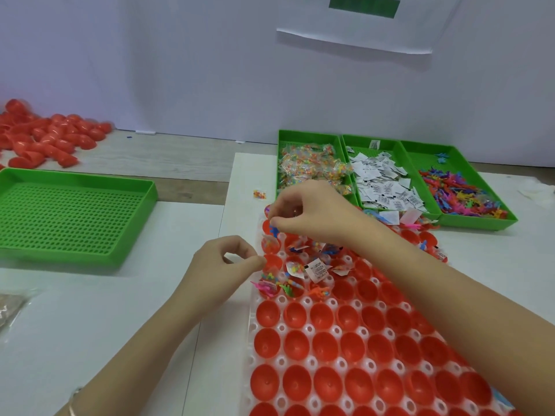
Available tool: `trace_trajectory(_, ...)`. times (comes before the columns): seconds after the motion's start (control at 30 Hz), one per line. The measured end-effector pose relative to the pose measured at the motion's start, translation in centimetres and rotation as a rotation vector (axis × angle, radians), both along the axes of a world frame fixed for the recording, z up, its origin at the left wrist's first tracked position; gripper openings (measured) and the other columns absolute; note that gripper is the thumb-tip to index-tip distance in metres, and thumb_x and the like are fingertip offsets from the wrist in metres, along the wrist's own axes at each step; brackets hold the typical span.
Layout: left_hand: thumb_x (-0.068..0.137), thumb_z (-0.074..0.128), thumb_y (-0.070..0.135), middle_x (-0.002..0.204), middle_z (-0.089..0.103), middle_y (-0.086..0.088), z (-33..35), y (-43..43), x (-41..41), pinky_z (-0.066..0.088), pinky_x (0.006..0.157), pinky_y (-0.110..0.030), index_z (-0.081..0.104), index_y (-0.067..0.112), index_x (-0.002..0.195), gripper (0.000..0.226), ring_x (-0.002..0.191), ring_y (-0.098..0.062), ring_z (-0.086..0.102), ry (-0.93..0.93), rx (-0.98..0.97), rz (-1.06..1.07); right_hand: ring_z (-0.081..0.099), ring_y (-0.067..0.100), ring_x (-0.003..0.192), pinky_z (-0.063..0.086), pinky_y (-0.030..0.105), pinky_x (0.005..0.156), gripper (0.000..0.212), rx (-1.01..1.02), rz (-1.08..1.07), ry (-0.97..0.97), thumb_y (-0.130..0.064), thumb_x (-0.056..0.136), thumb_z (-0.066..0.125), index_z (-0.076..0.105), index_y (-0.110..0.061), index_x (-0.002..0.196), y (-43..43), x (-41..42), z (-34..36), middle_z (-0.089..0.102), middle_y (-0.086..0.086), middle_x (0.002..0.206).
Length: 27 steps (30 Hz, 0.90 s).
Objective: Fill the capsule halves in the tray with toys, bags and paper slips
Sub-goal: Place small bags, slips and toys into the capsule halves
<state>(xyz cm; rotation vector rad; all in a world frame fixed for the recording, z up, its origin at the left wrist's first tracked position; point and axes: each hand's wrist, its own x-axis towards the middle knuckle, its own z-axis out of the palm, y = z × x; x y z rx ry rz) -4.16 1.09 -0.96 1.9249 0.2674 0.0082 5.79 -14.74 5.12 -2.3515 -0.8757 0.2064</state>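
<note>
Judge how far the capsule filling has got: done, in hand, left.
Done: several far capsule halves hold toys, bags and slips. In hand: the right hand pinches a blue toy over a far-left half. Left: the near rows of halves are empty.

Tray runs off btm edge; print on slips too small to read.
</note>
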Motion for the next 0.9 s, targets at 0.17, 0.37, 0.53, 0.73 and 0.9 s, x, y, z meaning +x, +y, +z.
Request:
trace_trajectory(0.17, 0.058, 0.065, 0.040, 0.078, 0.070, 0.011, 0.1, 0.0, 0.4, 0.054, 0.077, -0.044, 0.070, 0.027, 0.068, 0.017, 0.071, -0.018, 0.063, 0.038, -0.015, -0.018, 0.057, -0.010, 0.061, 0.040, 0.008, 0.064, 0.009, -0.139, 0.044, 0.028, -0.018, 0.081, 0.069, 0.076, -0.019, 0.086, 0.0, -0.2, -0.4, 0.065, -0.016, 0.070)
trace_trajectory(0.37, 0.057, 0.064, 0.037, 0.077, 0.069, 0.015, 0.0, -0.2, 0.3, 0.049, 0.065, -0.032, 0.069, 0.030, 0.067, 0.013, 0.056, -0.005, 0.055, 0.047, -0.014, -0.024, 0.059, -0.002, 0.071, 0.044, 0.024, 0.079, 0.011, -0.217, 0.071, 0.021, -0.021, 0.083, 0.068, 0.074, -0.018, 0.091, 0.0, -0.3, -0.4, 0.066, -0.015, 0.075)
trace_trajectory(0.53, 0.057, 0.065, 0.036, 0.078, 0.069, 0.014, 0.2, -0.2, 0.2, 0.052, 0.070, -0.038, 0.069, 0.029, 0.067, 0.013, 0.062, -0.011, 0.056, 0.056, -0.035, -0.034, 0.053, -0.010, 0.061, 0.033, 0.016, 0.070, 0.015, -0.225, 0.062, 0.043, -0.029, 0.082, 0.069, 0.074, -0.026, 0.096, 0.0, -0.1, 0.0, 0.061, -0.019, 0.073)
trace_trajectory(0.73, 0.080, 0.064, 0.020, 0.071, 0.069, 0.012, 0.0, 0.1, 0.0, 0.045, 0.059, -0.018, 0.069, 0.023, 0.064, 0.017, 0.061, 0.001, 0.058, 0.019, -0.090, -0.024, 0.049, -0.011, 0.061, 0.035, 0.006, 0.058, 0.015, 0.036, -0.045, -0.011, -0.029, 0.084, 0.070, 0.073, -0.028, 0.099, -2.6, -0.6, 1.6, 0.063, -0.015, 0.078)
trace_trajectory(0.9, 0.072, 0.073, 0.027, 0.076, 0.067, 0.014, 0.3, 0.0, -1.1, 0.039, 0.056, -0.018, 0.067, 0.029, 0.071, 0.006, 0.062, -0.006, 0.053, -0.156, -0.018, 0.045, 0.051, -0.002, 0.072, 0.035, 0.010, 0.070, 0.009, 0.110, -0.060, -0.330, -0.016, 0.084, 0.071, 0.074, -0.020, 0.093, -7.3, -2.7, 2.4, 0.061, -0.009, 0.076)
